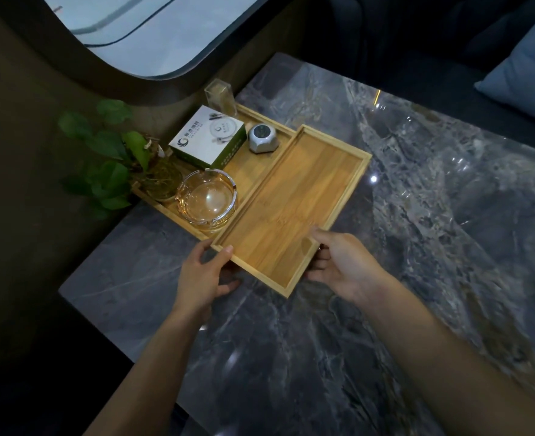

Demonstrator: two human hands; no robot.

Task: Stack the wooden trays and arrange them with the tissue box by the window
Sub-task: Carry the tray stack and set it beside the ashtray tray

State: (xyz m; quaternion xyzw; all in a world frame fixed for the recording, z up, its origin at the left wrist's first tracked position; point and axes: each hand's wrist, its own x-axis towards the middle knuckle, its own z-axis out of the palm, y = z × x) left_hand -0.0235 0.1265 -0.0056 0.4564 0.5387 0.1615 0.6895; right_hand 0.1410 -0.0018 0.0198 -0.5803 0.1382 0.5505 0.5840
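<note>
An empty wooden tray (291, 209) lies slantwise over the marble table, its near end gripped from both sides. My left hand (204, 272) holds the near left corner, thumb over the rim. My right hand (341, 262) holds the near right edge, thumb inside the tray. A second wooden tray (253, 158) sits beside it on the left, under the window (140, 29), partly overlapped by the first. On it stands a white and green tissue box (208, 141).
The second tray also carries a glass ashtray (208, 199), a small silver clock-like object (263, 138), a clear holder with sticks (220, 96) and a potted green plant (118, 158). The grey marble table (417, 231) extends right. A blue cushion (524, 70) lies far right.
</note>
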